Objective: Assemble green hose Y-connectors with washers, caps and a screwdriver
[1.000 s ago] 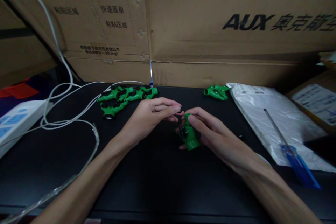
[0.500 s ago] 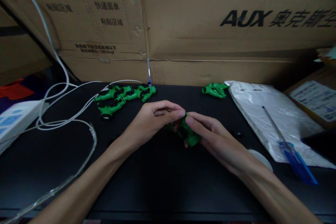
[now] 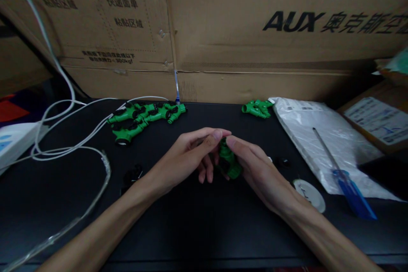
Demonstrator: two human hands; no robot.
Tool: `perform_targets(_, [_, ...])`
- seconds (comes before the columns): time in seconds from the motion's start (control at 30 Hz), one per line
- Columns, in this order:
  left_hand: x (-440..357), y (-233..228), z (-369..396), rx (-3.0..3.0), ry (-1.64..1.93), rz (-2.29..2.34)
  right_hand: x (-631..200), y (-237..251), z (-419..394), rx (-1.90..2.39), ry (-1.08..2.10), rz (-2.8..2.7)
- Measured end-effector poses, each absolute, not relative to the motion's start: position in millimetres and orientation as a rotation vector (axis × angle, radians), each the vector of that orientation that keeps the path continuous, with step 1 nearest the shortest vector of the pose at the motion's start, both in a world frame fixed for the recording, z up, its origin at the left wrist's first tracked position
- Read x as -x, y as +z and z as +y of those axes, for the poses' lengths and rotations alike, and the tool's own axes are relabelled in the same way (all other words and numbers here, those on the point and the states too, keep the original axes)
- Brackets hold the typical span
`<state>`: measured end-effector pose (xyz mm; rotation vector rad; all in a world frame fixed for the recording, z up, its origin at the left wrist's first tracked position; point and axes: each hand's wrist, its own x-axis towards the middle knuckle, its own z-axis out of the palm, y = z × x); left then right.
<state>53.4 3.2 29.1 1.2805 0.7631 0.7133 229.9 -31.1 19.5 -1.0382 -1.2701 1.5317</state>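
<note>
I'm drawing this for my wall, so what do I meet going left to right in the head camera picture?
White box → black table's bigger green fitting pile → left hand → held green fitting → right hand → blue-handled screwdriver.

The scene is dim and cool, with soft light on the upper sides of the left hand [image 3: 188, 153] and right hand [image 3: 255, 160]. Between them, the green fitting [image 3: 234, 170] sinks into shade, its dark details hard to separate from the black tabletop [image 3: 204, 225]. The white plastic bag [image 3: 298, 121] at right is among the brightest patches (creases catching pale glints). Small print on the far cardboard [image 3: 223, 46] smears at left; wide-angle stretching pulls at the edges.
</note>
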Motion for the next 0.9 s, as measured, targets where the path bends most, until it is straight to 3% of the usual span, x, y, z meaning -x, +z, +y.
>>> perform_targets(0.9, [-54.2, 21.2, 1.3, -1.04, 0.675, 0.579, -227.7, 19.6, -37.4, 0.985, 1.356, -1.364])
